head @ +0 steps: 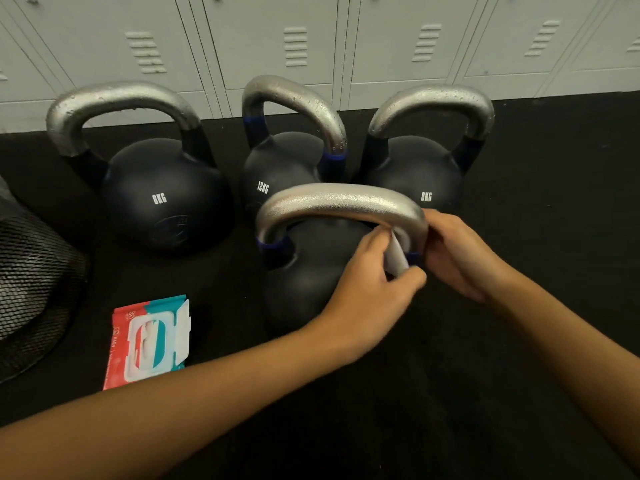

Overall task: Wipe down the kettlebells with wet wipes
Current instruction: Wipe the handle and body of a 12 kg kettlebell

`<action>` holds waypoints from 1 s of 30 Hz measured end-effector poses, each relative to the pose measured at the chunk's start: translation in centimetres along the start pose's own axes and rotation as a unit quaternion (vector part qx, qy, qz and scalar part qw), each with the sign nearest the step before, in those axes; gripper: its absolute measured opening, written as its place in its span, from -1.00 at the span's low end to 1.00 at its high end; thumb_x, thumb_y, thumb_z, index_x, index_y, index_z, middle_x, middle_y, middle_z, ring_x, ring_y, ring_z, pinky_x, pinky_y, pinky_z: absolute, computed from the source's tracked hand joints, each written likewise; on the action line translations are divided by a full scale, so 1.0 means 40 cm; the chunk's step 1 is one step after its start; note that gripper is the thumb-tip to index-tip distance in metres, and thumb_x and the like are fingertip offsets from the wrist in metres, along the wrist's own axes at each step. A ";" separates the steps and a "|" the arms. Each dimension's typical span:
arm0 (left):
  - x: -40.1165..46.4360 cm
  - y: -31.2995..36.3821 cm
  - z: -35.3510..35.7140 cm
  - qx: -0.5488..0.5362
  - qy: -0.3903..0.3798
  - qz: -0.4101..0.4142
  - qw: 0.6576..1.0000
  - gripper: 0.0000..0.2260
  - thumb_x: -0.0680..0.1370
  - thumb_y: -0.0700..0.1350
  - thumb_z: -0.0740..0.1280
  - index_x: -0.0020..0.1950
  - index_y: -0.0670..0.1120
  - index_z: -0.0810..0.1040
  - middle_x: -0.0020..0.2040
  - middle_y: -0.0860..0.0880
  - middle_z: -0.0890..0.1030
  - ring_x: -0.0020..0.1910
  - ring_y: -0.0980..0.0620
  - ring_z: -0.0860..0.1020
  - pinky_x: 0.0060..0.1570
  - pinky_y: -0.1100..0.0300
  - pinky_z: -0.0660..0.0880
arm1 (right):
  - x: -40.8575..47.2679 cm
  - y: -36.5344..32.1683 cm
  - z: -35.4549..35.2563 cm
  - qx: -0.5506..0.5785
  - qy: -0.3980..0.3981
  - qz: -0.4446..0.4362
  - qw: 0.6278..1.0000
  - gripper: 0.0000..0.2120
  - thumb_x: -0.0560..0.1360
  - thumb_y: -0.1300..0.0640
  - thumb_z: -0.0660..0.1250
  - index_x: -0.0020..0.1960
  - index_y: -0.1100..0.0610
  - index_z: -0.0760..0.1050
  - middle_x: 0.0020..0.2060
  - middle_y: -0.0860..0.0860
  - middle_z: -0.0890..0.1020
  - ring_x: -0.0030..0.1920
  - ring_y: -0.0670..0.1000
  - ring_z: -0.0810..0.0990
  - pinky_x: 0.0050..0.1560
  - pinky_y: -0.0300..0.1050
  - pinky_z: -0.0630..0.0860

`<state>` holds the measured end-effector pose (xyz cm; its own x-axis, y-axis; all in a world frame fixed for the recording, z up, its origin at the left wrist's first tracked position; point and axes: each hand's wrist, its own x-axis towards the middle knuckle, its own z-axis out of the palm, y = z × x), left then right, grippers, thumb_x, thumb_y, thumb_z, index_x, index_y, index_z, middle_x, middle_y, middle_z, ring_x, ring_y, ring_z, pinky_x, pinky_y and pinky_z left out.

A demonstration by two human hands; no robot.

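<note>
Looked partway through, as a judgement. Three kettlebells stood in a row against the lockers (311, 39) on the black floor (536, 202): the left 8KG kettlebell (162, 199), the 12KG kettlebell (277, 168), the right 8KG kettlebell (419, 174). Carried beads of moisture on all three steel handles, so probably wiped already; could not tell whether the black bodies had been done. Stood nearer the camera, the front kettlebell (311, 271), its handle dry-looking and matte along the top. Seemed left to do: the remainder of that handle and its body.

Worked at the right-hand bend of the front handle, just above the blue band. Pinched the white wet wipe (396, 259) between thumb and fingers of the left hand (374, 285), pressing it against the inner side of the handle. Curled the right hand (457, 258) around the outside of the same bend, steadying it, close beside the left with only the handle and wipe between.

Lay open-lidded on the floor to the left, well apart from both hands, the wipes pack (149, 341); beside it, at the frame edge, a black mesh bin (34, 278).
</note>
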<state>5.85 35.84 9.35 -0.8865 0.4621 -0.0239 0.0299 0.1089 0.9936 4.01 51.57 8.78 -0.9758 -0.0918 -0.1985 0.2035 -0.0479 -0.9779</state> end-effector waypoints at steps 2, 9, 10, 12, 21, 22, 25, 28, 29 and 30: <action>0.018 0.004 -0.015 0.001 0.026 -0.011 1.000 -0.70 0.32 -0.04 0.32 0.03 -0.06 0.55 0.09 -0.01 0.51 0.10 0.02 0.54 0.22 -0.05 0.45 | -0.010 0.008 -0.009 0.021 -0.003 -0.010 1.000 -0.68 0.65 0.16 0.11 0.25 0.22 0.57 0.15 0.21 0.62 0.20 0.12 0.58 0.24 0.00 0.52; 0.018 -0.016 -0.043 0.024 0.067 0.019 0.997 -0.79 0.49 -0.21 0.38 0.11 -0.06 0.59 0.13 0.03 0.53 0.07 0.17 0.56 0.14 0.23 0.51 | -0.051 0.005 -0.033 -0.075 0.091 -0.132 0.984 -0.76 0.53 0.09 0.29 0.04 0.22 0.63 -0.04 0.12 0.69 0.10 0.04 0.63 0.19 -0.09 0.51; 0.019 -0.019 -0.047 0.023 0.069 0.018 0.997 -0.79 0.50 -0.23 0.38 0.12 -0.07 0.59 0.08 0.01 0.58 0.05 0.16 0.58 0.13 0.23 0.52 | -0.060 0.004 -0.034 -0.086 0.102 -0.138 0.981 -0.77 0.52 0.06 0.29 0.00 0.20 0.62 -0.07 0.06 0.69 0.10 0.00 0.63 0.21 -0.10 0.49; 0.020 -0.018 -0.050 0.017 0.073 0.015 0.997 -0.80 0.50 -0.25 0.37 0.09 -0.05 0.58 -0.01 0.05 0.62 0.03 0.16 0.59 0.14 0.21 0.52 | -0.074 0.005 -0.033 -0.083 0.124 -0.150 0.977 -0.78 0.50 0.03 0.28 -0.08 0.16 0.60 -0.14 -0.03 0.67 0.06 -0.07 0.61 0.19 -0.11 0.46; -0.005 -0.009 -0.065 0.144 0.037 0.070 0.986 -0.67 0.51 -0.19 0.34 0.25 0.06 0.51 0.18 0.20 0.56 0.25 0.26 0.43 0.30 0.36 0.29 | -0.061 0.008 0.026 0.065 0.062 -0.060 0.994 -0.54 0.68 -0.07 -0.06 0.28 0.13 0.50 0.17 0.09 0.64 0.22 0.03 0.59 0.22 -0.06 0.50; -0.012 -0.011 -0.072 0.179 0.029 0.078 0.980 -0.64 0.52 -0.17 0.34 0.30 0.07 0.47 0.21 0.24 0.50 0.28 0.30 0.37 0.27 0.46 0.22 | -0.068 0.025 0.032 0.059 0.052 -0.052 0.996 -0.51 0.68 -0.08 -0.09 0.34 0.13 0.46 0.21 0.08 0.62 0.27 0.02 0.56 0.30 -0.04 0.45; -0.023 -0.028 -0.098 0.278 0.011 0.105 0.955 -0.56 0.54 -0.13 0.33 0.41 0.02 0.36 0.28 0.21 0.35 0.35 0.36 0.16 0.24 0.64 -0.02 | -0.092 0.080 0.049 0.079 0.055 -0.028 0.995 -0.47 0.67 -0.14 -0.13 0.35 0.08 0.47 0.28 0.03 0.58 0.36 -0.02 0.48 0.46 0.09 0.24; -0.030 -0.041 -0.110 0.346 -0.005 0.127 0.930 -0.52 0.54 -0.08 0.33 0.44 0.00 0.31 0.40 0.12 0.32 0.41 0.35 0.03 0.36 0.49 -0.18 | -0.092 0.069 0.060 0.083 0.059 -0.042 0.994 -0.40 0.65 -0.19 -0.16 0.36 0.10 0.47 0.28 0.05 0.58 0.37 -0.01 0.47 0.46 0.14 0.22; -0.032 -0.043 -0.111 0.366 -0.009 0.133 0.921 -0.51 0.54 -0.06 0.32 0.45 0.00 0.29 0.42 0.11 0.31 0.42 0.35 0.00 0.38 0.43 -0.23 | -0.085 0.054 0.064 0.091 0.061 -0.055 0.992 -0.39 0.65 -0.19 -0.17 0.36 0.12 0.46 0.25 0.08 0.60 0.35 0.01 0.49 0.44 0.11 0.25; -0.034 -0.045 -0.112 0.385 -0.009 0.139 0.913 -0.50 0.55 -0.04 0.32 0.46 0.00 0.28 0.43 0.10 0.30 0.43 0.34 -0.01 0.39 0.39 -0.26 | -0.077 0.042 0.067 0.100 0.066 -0.069 0.990 -0.38 0.65 -0.19 -0.18 0.36 0.15 0.45 0.23 0.11 0.61 0.33 0.03 0.51 0.42 0.08 0.27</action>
<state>4.93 31.08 8.10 -0.7876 0.5797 0.2088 0.5741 0.5673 0.5904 7.57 49.11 7.93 -0.9947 0.0588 -0.0842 0.0671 -0.2492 -0.9661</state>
